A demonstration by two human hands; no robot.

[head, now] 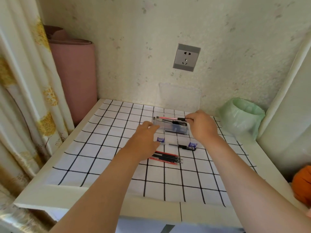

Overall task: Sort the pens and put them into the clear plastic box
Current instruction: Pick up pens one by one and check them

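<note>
Right hand (202,126) pinches pink pen (166,118) above clear plastic box (175,130); left hand (145,137), fingers extended, touches box's left end; loose pens (168,157) on counter (67,194)

On table (94,132), box (175,131) at frame centre, pens (175,122) in it. Below it a single pen (176,145); lower still, a pen bundle (168,157). Bin (242,115) at right; lid (179,96) above box, against wall (134,47).

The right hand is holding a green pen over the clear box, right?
No, the pen is pink, not green. The head view shows the right hand pinching its end over the clear box.
</note>
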